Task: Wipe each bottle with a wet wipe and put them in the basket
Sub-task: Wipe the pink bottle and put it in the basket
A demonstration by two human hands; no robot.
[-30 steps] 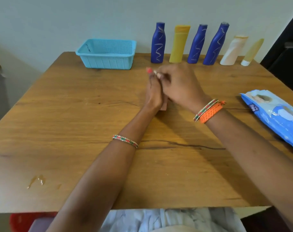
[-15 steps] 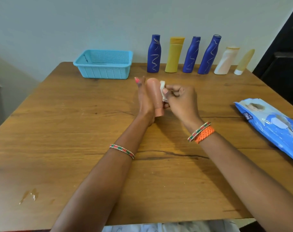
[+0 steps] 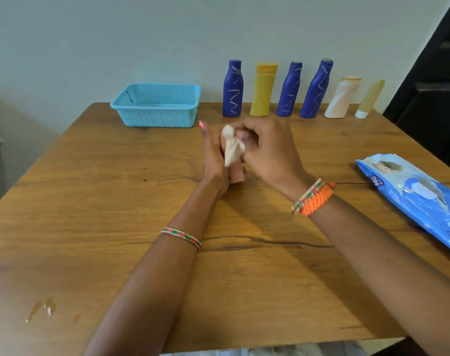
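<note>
Head view: at mid-tabletop [image 3: 90,201], the left hand [image 3: 213,160] grips a pink bottle [image 3: 236,176] upright, while the right hand [image 3: 270,150] pinches a white wet wipe [image 3: 232,147] against its top. Six more bottles [image 3: 290,89] line the far edge, right of the blue basket [image 3: 157,106]. A wipe pack [image 3: 419,201] lies at right.

A peach bottle [image 3: 236,176] stands upright mid-table, a crumpled white wet wipe [image 3: 232,146] draped over its top. Six more bottles [image 3: 290,89] line the far edge beside the empty turquoise basket [image 3: 157,106].
</note>
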